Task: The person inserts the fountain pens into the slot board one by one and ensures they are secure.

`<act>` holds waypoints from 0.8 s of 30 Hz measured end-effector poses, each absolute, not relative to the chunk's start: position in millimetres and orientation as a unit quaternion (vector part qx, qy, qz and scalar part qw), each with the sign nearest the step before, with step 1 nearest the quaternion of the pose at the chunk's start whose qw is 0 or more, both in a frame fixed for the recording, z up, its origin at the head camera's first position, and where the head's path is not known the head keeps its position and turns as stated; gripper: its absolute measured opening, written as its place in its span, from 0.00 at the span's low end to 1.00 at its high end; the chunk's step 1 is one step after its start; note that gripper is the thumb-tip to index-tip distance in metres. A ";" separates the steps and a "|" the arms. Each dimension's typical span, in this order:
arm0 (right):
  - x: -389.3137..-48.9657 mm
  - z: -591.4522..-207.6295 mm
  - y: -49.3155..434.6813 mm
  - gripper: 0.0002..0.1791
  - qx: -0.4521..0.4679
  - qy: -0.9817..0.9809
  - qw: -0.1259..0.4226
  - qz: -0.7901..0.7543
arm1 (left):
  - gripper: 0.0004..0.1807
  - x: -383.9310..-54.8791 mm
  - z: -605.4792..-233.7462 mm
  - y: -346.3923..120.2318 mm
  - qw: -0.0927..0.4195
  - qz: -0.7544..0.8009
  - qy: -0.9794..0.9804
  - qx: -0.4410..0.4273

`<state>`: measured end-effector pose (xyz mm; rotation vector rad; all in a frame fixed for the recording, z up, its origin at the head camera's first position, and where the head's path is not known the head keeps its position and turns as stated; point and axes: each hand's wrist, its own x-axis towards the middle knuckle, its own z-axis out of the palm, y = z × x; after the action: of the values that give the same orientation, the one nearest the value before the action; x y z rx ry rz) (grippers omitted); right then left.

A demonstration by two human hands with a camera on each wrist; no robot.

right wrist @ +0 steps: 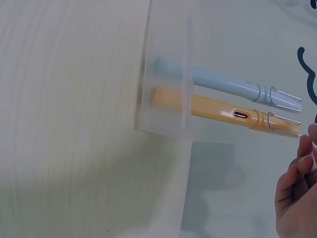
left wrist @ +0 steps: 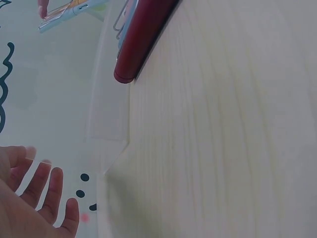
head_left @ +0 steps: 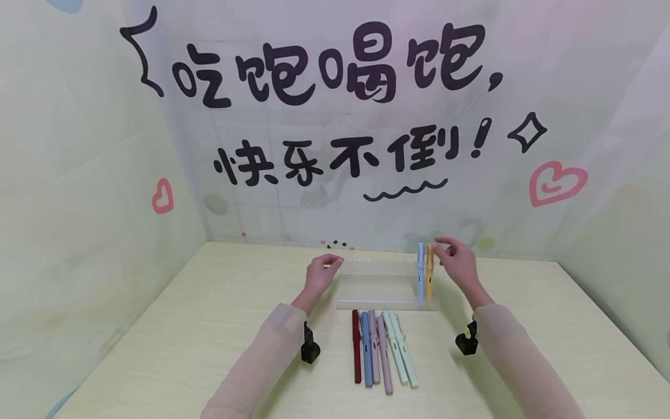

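While a light blue pen (head_left: pixel 420 273) and an orange pen (head_left: pixel 430 276) stand upright at the right end of the clear rack (head_left: pixel 377 304), just right of centre in the lower half of the frame, the rest of the rack holds no pens. By that count two pens are racked and six are left, so the racking looks to be at an early stage. Those six lie side by side just below the rack in the head view: from left to right a dark red pen (head_left: pixel 357 349), a blue pen (head_left: pixel 367 352), two purple pens (head_left: pixel 385 358) and two mint pens (head_left: pixel 395 349), the row fanning out slightly.

At the rack's upper left corner, the left hand (head_left: pixel 320 276) seems to pinch the edge between thumb and forefinger, its other fingers loosely spread at the lower left of its wrist view. The right hand (head_left: pixel 460 265) is by the top of the orange pen, thumb and forefinger apart and the other fingers bent; it seems to grip nothing, though whether a fingertip touches the pen I cannot tell.

Beyond them, the pale table (head_left: pixel 246 291) runs back to a wall sheet (head_left: pixel 335 221) with black writing (head_left: pixel 356 160) across the top.
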<state>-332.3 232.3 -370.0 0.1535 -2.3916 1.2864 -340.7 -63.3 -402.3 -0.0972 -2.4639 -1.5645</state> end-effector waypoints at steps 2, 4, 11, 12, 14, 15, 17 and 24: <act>-328.6 -370.8 231.0 0.15 0.067 -0.855 0.221 0.464 | 0.10 -340.3 -402.1 -63.3 0.110 -0.532 -0.839 -0.033; -324.2 -372.4 229.3 0.13 0.082 -0.853 0.225 0.463 | 0.11 -340.3 -401.9 -63.3 0.109 -0.532 -0.839 -0.031; -307.1 -381.1 219.1 0.11 0.110 -0.861 0.203 0.454 | 0.11 -340.6 -401.9 -63.7 0.111 -0.532 -0.839 -0.035; -305.0 -382.5 217.4 0.10 0.115 -0.861 0.197 0.455 | 0.11 -340.6 -402.0 -63.7 0.110 -0.532 -0.839 -0.035; -301.7 -385.8 214.0 0.10 0.128 -0.863 0.183 0.453 | 0.11 -340.9 -401.9 -63.8 0.108 -0.533 -0.838 -0.033; -300.0 -387.5 212.2 0.09 0.135 -0.864 0.171 0.454 | 0.11 -340.9 -402.0 -63.7 0.107 -0.534 -0.838 -0.032; -296.9 -391.0 208.9 0.08 0.151 -0.869 0.141 0.449 | 0.11 -340.8 -401.9 -63.4 0.105 -0.535 -0.838 -0.031; -285.0 -397.8 195.1 0.08 0.198 -0.887 0.026 0.417 | 0.10 -341.1 -401.8 -63.2 0.102 -0.541 -0.835 -0.022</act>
<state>-285.0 195.1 -397.8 0.6118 -2.7402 1.2886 -341.1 -63.2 -401.8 -0.0663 -2.4652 -1.5961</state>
